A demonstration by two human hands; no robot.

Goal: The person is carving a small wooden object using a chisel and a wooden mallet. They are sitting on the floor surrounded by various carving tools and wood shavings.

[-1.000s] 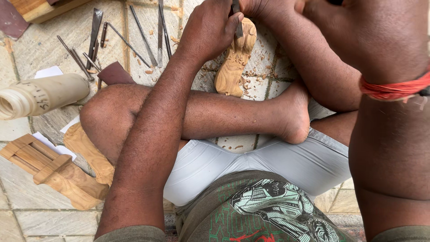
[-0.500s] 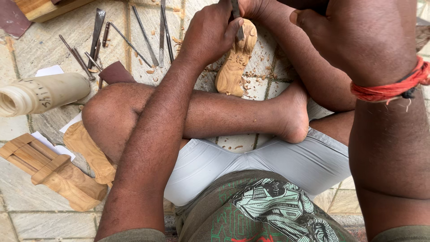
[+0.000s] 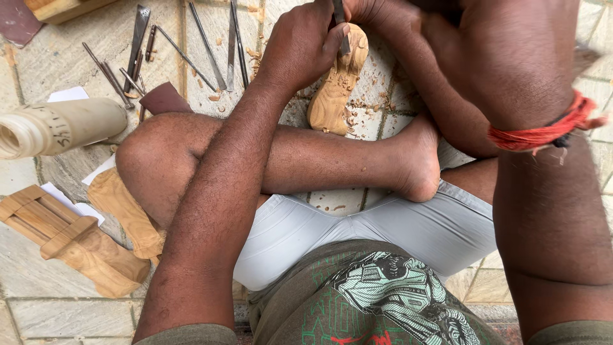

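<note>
Wooden figure (image 3: 337,83) on tiled floor (image 3: 38,57); left hand (image 3: 300,45) clamps chisel (image 3: 340,25) to it; right hand's grip hidden; spare chisels (image 3: 191,51) beside.

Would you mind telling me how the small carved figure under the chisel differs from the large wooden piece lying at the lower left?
The carved figure is small and rounded, with fine detail; the large wooden piece is longer, with straight bars and a frame-like end. The figure is steadied by the left hand, a chisel on it; the large piece lies untouched. Wood chips ring the figure, while paper sheets lie under the large piece. Both are pale, unpainted wood on the tiled floor.
</note>
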